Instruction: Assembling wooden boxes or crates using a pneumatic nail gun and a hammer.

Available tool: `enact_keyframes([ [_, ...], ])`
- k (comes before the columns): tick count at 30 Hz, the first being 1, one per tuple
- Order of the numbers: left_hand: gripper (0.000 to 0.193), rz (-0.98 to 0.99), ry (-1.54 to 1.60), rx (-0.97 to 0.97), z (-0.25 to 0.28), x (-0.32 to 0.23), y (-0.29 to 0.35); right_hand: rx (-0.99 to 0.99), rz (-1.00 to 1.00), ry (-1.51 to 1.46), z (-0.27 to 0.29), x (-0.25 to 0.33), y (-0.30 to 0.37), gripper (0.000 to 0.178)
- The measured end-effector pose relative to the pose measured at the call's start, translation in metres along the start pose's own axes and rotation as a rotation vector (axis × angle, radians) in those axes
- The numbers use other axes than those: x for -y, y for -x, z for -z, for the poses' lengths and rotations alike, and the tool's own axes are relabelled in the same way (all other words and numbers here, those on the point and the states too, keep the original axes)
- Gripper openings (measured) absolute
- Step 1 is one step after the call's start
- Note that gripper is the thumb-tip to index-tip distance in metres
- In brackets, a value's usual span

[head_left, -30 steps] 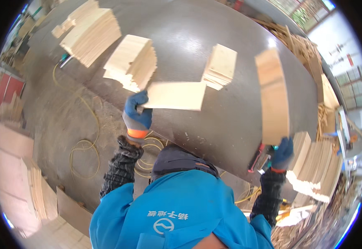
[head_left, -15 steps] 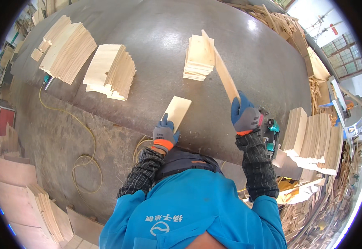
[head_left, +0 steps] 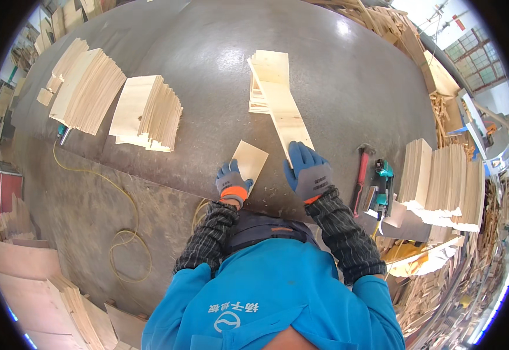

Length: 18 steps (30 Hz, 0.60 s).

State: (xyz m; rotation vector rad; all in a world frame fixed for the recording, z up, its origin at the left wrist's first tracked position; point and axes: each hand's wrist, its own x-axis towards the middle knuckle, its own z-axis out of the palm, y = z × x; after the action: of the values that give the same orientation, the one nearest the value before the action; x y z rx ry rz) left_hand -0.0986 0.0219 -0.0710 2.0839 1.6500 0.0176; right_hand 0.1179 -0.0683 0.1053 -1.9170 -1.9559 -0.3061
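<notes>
My left hand (head_left: 233,179), in a grey-blue work glove with an orange cuff, is closed on the near left part of a short plywood board (head_left: 253,160) near the table's front edge. In a matching glove, my right hand (head_left: 310,170) grips the near end of a longer, narrow plywood board (head_left: 286,119). That board slants away to the left, its broad face up, and its far end overlaps a small stack of boards (head_left: 273,60). Whether it rests on the stack or hovers just above, I cannot tell.
Plywood stacks stand at the left (head_left: 88,90), left of centre (head_left: 146,114) and right (head_left: 441,181) of the dark table (head_left: 219,105). A red-handled hammer (head_left: 361,181) and a teal power tool (head_left: 384,184) lie right of my right hand. A yellow hose (head_left: 129,198) curls at the left.
My right hand has moved left and turned the long board from nearly on edge to broad face up, over the small stack. The left hand stays on the short board.
</notes>
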Motion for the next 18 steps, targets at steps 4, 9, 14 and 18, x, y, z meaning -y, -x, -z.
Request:
enact_keyframes([
  [4,0.084,0.135,0.08,-0.048,0.002,0.012,-0.023,-0.032,0.059,0.039,-0.015,0.005,0.002,0.047],
  [9,0.046,0.037,0.853,0.015,-0.005,0.031,-0.02,-0.04,0.003,0.021,-0.016,0.014,-0.001,0.046],
  [14,0.032,-0.013,1.218,0.033,0.005,0.023,0.001,0.028,-0.479,-0.406,0.02,-0.001,-0.008,0.037],
  [18,0.031,0.052,1.177,0.108,0.001,0.013,0.008,-0.159,-0.708,-0.524,0.026,-0.021,-0.014,0.039],
])
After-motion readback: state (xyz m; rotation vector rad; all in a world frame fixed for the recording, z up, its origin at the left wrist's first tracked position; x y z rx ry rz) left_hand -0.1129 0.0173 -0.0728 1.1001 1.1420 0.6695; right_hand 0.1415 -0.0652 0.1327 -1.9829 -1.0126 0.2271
